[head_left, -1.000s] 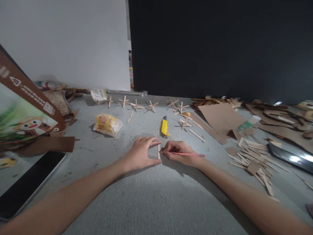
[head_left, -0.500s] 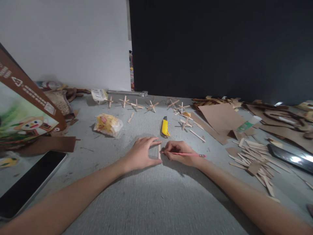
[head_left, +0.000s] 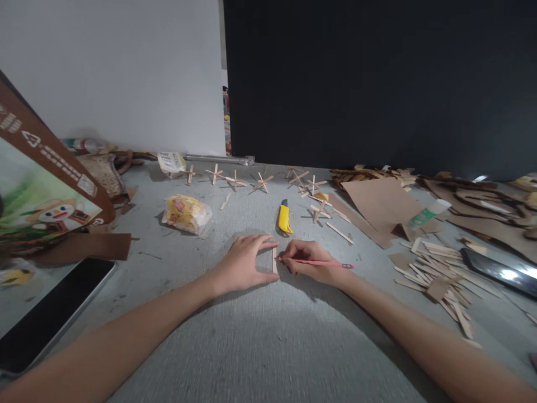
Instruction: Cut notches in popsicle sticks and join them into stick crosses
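Pencil [head_left: 312,262] at stick [head_left: 274,259] — littered grey table [head_left: 251,347], black panel [head_left: 377,84] behind.

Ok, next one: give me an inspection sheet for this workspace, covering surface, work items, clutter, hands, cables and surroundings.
Surface: grey streaked tabletop, dark specks.
Work items: pale flat wooden stick between the hands; slim red pencil, tip at the stick; yellow plastic box cutter lying beyond.
Clutter: loose pile of pale wooden sticks on the right; brown cardboard sheet; yellow-and-clear plastic packet; black rectangular phone on the left.
Hands: left hand, fingers and thumb at the stick's ends; right hand gripping the pencil.
Cables: nothing seen that is clearly one.
Surroundings: white panel and black panel behind.
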`<control>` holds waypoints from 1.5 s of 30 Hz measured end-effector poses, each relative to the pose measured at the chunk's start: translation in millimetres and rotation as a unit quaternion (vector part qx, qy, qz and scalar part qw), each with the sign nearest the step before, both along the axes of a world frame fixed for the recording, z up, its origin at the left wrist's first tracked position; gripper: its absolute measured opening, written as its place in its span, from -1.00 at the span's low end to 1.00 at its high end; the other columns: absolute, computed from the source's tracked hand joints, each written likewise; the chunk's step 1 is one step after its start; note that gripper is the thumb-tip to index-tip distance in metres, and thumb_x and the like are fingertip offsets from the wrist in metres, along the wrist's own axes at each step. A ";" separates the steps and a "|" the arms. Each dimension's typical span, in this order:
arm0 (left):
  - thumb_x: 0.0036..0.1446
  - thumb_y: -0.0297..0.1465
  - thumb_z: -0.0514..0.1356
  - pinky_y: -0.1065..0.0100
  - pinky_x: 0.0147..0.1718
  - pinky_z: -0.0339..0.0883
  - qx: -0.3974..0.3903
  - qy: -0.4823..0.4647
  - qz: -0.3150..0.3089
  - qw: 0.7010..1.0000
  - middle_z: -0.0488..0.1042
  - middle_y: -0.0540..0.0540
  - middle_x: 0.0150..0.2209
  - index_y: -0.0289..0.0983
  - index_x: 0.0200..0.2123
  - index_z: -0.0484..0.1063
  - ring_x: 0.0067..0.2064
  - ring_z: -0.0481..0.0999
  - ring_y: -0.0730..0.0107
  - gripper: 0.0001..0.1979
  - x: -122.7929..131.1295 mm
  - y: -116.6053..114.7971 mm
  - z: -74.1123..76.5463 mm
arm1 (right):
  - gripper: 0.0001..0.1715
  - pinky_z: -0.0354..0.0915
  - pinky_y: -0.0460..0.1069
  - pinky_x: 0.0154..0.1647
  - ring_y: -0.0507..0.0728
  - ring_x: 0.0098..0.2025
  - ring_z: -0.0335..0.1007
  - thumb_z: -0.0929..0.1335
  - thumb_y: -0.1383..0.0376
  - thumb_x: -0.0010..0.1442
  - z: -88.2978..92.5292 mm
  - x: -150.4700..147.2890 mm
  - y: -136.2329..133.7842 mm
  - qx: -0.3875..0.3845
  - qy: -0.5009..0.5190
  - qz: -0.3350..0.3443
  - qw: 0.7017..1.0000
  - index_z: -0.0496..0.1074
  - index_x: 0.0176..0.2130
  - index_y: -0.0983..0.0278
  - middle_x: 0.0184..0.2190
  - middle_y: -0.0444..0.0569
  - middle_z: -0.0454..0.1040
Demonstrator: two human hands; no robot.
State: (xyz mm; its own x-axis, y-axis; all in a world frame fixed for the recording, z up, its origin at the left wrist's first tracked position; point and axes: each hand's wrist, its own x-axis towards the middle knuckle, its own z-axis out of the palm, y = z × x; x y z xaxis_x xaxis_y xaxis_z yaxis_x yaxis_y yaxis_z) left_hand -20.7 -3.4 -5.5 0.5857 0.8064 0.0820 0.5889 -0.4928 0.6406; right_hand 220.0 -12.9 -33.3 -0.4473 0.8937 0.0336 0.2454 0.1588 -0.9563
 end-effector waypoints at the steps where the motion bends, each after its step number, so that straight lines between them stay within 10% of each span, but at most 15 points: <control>1: 0.02 -0.22 0.51 -0.14 0.39 0.15 0.001 -0.002 0.001 1.000 0.45 -0.22 0.34 -0.13 0.30 0.41 0.40 0.36 -0.16 -0.23 0.1 0.1 -0.2 | -0.83 0.24 -0.08 -0.46 0.03 -0.46 0.35 0.47 0.23 0.15 0.4 -0.2 -0.1 0.001 0.003 0.001 1.000 0.44 -0.39 0.22 -0.51 -0.14 0.48; 45: 0.03 -0.22 0.51 -0.13 0.38 0.16 0.001 0.005 0.005 1.000 0.41 -0.24 0.37 -0.14 0.29 0.43 0.40 0.34 -0.18 -0.25 -0.8 -0.7 0.6 | -0.81 0.22 -0.08 -0.46 0.02 -0.47 0.35 0.48 0.22 0.14 1.7 -0.7 -0.7 -0.007 0.010 0.001 1.000 0.43 -0.40 0.22 -0.50 -0.14 0.50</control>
